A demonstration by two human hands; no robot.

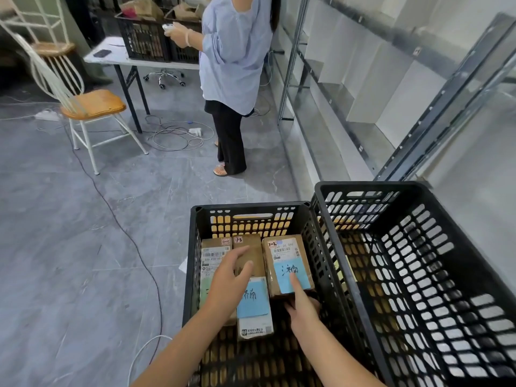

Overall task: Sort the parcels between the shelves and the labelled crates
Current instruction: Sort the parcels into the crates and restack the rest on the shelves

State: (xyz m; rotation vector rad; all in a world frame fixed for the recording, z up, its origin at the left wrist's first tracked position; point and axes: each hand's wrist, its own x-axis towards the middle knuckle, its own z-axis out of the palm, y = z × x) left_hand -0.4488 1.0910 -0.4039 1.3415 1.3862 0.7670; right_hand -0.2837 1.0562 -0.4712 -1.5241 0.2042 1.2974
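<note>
My left hand [231, 277] lay open on the middle parcel [254, 303]; my right hand [303, 308] touched the three-o'clock parcel [284, 255] near the crate wall [321, 255], grip unclear.

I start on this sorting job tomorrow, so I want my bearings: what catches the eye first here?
In the foreground, the left crate holds three brown parcels beside the right crate. The left hand rests on the middle parcel, and the forefinger of the right hand touches the blue note on the right parcel. Behind, a person in a pale blue shirt stands by a table, with metal shelves on the right.
</note>
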